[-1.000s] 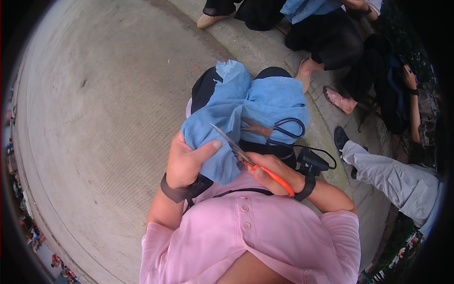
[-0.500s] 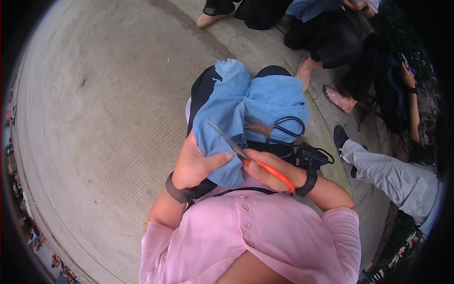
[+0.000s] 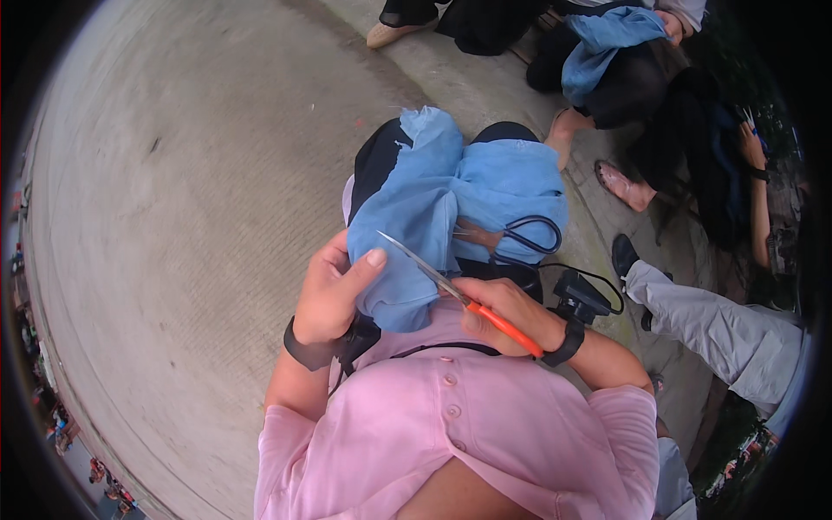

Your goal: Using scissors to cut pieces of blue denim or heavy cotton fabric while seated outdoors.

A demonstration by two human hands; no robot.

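Observation:
Blue cloth [image 3: 407, 208] with a frayed edge lies draped over my lap and both knees. My left hand [image 3: 331, 290] grips its left side, thumb on top and fingers hidden under the fabric. Orange-handled scissors [image 3: 505, 328] are in my right hand [image 3: 511, 314], closed around the handle. Their metal blades look shut, or nearly so, and point up and left over the cloth, tip near my left thumb. A second pair of scissors with dark loop handles [image 3: 533, 236] rests on the cloth over my right thigh, its blades partly hidden.
Black devices are strapped at my wrists; one [image 3: 579, 296] has a cable. Several people sit at the upper right, one holding blue cloth [image 3: 598, 48] and another holding scissors [image 3: 750, 120]. Grey trousers [image 3: 719, 308] of someone standing show at the right. Concrete ground [image 3: 199, 199] spreads to the left.
My left hand has shifted slightly left and up along the cloth, its thumb lifted from near the blades. The scissors moved slightly right. A neighbour's blue cloth has been raised.

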